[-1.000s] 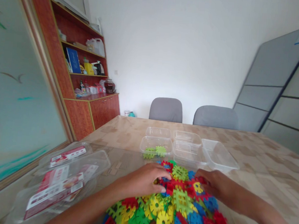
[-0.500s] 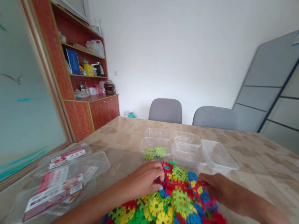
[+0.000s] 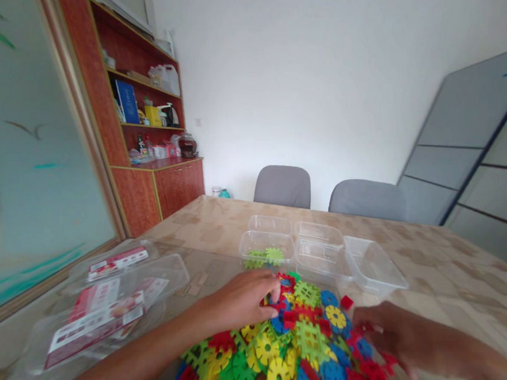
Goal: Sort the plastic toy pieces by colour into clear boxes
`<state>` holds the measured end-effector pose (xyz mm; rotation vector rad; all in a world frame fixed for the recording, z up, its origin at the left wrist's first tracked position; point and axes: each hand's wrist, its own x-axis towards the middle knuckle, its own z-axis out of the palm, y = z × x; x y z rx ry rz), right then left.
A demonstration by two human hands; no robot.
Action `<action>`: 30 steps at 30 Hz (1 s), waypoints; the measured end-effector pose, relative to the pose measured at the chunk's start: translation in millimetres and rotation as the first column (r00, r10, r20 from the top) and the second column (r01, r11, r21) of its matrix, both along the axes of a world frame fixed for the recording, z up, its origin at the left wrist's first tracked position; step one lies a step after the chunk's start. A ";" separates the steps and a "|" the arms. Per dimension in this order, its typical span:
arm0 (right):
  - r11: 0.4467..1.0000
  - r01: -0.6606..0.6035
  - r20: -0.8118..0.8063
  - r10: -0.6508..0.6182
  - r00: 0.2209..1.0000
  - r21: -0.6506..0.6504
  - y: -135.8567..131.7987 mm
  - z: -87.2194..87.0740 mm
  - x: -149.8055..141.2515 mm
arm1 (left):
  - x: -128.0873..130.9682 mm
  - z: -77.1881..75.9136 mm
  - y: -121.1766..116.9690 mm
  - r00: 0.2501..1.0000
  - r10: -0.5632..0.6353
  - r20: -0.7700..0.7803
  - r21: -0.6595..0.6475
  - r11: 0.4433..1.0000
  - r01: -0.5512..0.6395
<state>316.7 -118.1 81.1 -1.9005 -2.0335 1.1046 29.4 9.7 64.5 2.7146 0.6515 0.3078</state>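
Note:
A pile of plastic building pieces point(image 3: 283, 358), red, yellow, green and blue, lies in front of me. Some are notched discs, such as a yellow one point(image 3: 335, 316); others are square lattices, like a light green one point(image 3: 311, 340). At the pile's upper left rests my left hand point(image 3: 246, 299), its fingers curved and the thumb apart from them, touching red and blue pieces. My right hand point(image 3: 400, 336) is cupped low over red pieces at the right edge, fingers bent but apart, partly blurred. A single red piece point(image 3: 346, 303) sits beyond its fingertips.
Several clear plastic containers stand beyond the pile; the near left container point(image 3: 243, 245) has light green lattices in it. To the left lie stacked clear lids point(image 3: 180, 266) with printed cards point(image 3: 97, 321). Two grey chairs point(image 3: 283, 185) point(image 3: 368, 198) stand behind the table point(image 3: 215, 222).
My right hand has moved right and toward me, uncovering the yellow disc and the single red piece. My left hand has stayed at nearly the same spot on the pile.

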 end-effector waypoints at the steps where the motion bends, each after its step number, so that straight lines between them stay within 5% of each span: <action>1: 0.999 0.003 -0.006 -0.003 1.000 -0.042 -3.4 -4.1 1.5 | -0.2 1.2 -0.6 1.000 -0.003 0.008 0.001 1.000 0.003; 4: 0.996 0.020 -0.041 -0.023 0.999 -0.091 -13.7 -14.7 3.0 | 1.0 4.3 -2.8 1.000 -0.020 -0.003 0.001 1.000 0.020; 8: 0.996 0.020 -0.030 -0.017 0.999 0.091 -19.2 -24.2 4.6 | 5.1 5.3 -4.8 0.998 -0.050 -0.039 -0.005 0.999 0.050; 18: 0.984 -0.014 0.171 -0.017 0.985 0.179 6.1 -27.9 2.5 | 0.2 5.3 -0.5 0.998 -0.035 -0.043 -0.012 0.999 0.035; 30: 0.986 0.042 -0.048 -0.035 0.998 0.159 -2.8 -28.9 -11.5 | 0.8 7.6 -7.8 0.997 -0.048 -0.058 -0.061 0.997 0.045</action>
